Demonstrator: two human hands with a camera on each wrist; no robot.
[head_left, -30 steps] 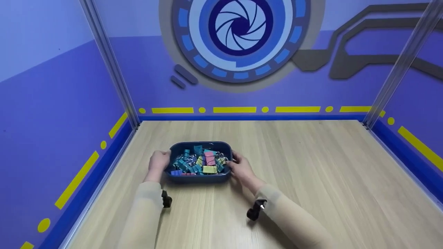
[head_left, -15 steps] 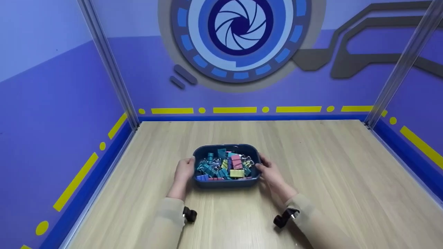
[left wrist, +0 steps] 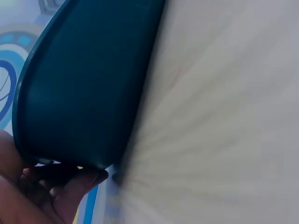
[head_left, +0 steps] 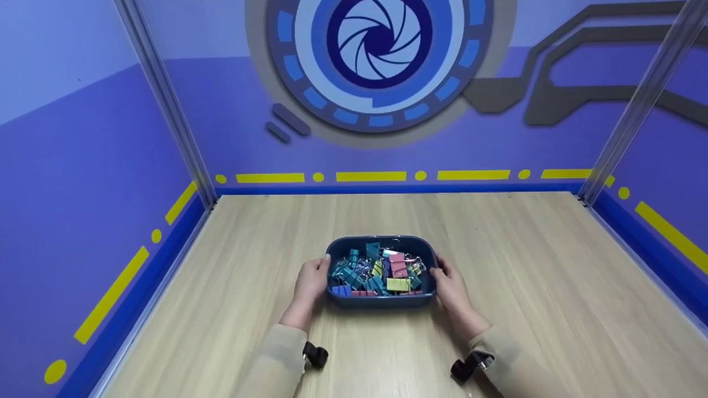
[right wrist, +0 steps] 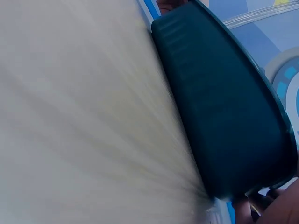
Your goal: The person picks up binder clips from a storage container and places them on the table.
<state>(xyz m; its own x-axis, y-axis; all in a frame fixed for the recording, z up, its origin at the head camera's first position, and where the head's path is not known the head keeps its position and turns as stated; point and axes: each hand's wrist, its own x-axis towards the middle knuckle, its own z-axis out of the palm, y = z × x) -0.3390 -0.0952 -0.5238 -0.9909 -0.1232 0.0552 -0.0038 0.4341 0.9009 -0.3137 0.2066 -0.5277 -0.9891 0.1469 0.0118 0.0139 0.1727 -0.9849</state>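
A dark blue open plastic box (head_left: 381,303) is held level between both hands over the middle of the wooden table. Binder clips fill it in a loose heap, among them a pink clip (head_left: 397,266), a yellow clip (head_left: 398,284) and several teal ones. My left hand (head_left: 311,282) grips its left end, thumb at the rim. At the opposite end my right hand (head_left: 453,284) grips it likewise. Both wrist views show the box's outer wall (left wrist: 84,88) close up, with fingers reaching toward its underside. Whether its base touches the table I cannot tell.
Bare wooden table (head_left: 553,287) surrounds the box. A purple-blue printed wall (head_left: 381,155) stands behind, with side walls and metal corner posts at left and right. Each sleeve carries a small black camera mount (head_left: 316,355) at the wrist.
Both hands have carried the box to the right and a little toward me, staying at its two ends. Most of that shift came in the first half second; the clips remain inside.
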